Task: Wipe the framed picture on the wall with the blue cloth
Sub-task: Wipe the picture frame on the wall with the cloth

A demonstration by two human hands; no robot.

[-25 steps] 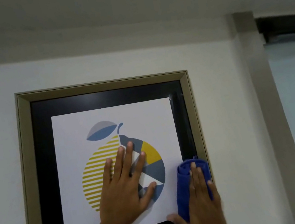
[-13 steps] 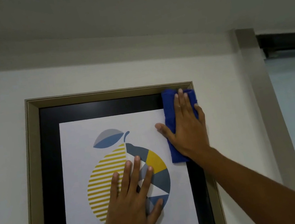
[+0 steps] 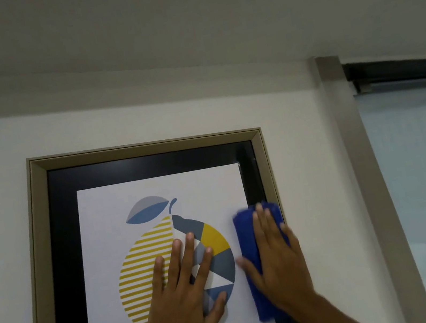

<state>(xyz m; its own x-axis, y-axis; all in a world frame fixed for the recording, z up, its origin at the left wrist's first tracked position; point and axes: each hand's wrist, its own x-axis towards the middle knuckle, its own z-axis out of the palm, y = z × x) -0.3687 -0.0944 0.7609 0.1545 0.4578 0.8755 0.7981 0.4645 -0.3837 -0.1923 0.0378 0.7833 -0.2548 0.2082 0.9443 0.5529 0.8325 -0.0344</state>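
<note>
On the white wall (image 3: pixel 5 224) hangs the framed picture (image 3: pixel 148 149) — the left hand (image 3: pixel 184 301) lies flat, fingers spread, over its lemon print. Along the right edge the right hand (image 3: pixel 278 257) presses the folded blue cloth (image 3: pixel 247 240) flat — palm open, blurred.

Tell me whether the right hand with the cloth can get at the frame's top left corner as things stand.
Probably yes: the right hand presses the blue cloth low on the right, and nothing covers the top left corner.
</note>
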